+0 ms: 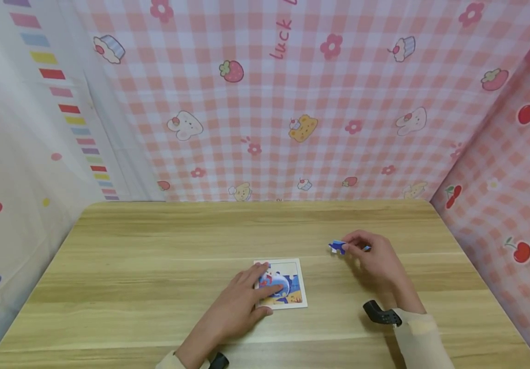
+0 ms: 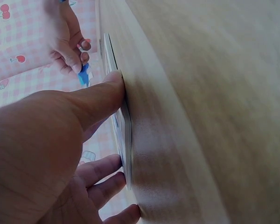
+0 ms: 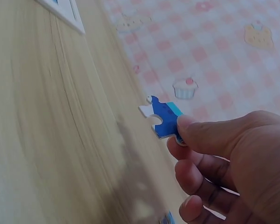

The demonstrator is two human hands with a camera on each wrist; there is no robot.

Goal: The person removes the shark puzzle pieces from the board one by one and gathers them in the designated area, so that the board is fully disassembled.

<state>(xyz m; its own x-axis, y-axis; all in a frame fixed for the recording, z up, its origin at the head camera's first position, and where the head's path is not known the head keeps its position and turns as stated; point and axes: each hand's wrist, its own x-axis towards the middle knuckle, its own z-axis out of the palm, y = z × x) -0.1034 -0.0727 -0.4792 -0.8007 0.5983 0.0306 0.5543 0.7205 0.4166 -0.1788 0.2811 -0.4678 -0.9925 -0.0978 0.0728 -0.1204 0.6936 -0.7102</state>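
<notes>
Nearby, left cuff (image 1: pixel 171 360): cream cloth at the bottom of the head view, a black fitting (image 1: pixel 219 361) beside it; the surface's near edge is out of sight.
Right cuff (image 1: pixel 419 335): cream too; a black curved fitting (image 1: pixel 379 313) juts out on its left side, probably worn to carry a camera.
Left hand (image 1: pixel 239 302): fingers loosely spread over the left side of the puzzle board (image 1: pixel 289 306), index finger on the picture, thumb by the near border; this light contact probably steadies it against sliding.
Board's place: flat on the wood-grain tabletop (image 1: pixel 108 297), about midway between left and right edges, which seems to suit the reach of 2 hands.
Board's picture: white border, rounded blue figure, and a pale patch toward its far right corner that may be an unfilled recess.
Right hand (image 1: pixel 378 256): raised over the surface, right of the board, thumb and index finger pinching 1 piece, the other fingers loosely curled.
Jigsaw piece (image 3: pixel 167 115): blue with white and turquoise, in the air apart from the board; gripped at 1 side, presumably so its notch and far outline are free and visible.
2nd piece (image 3: pixel 167 218): a blue bit below the right hand, mostly hidden, shape not tellable.
Far edge: pink gingham cloth (image 1: pixel 265 102) behind it.
</notes>
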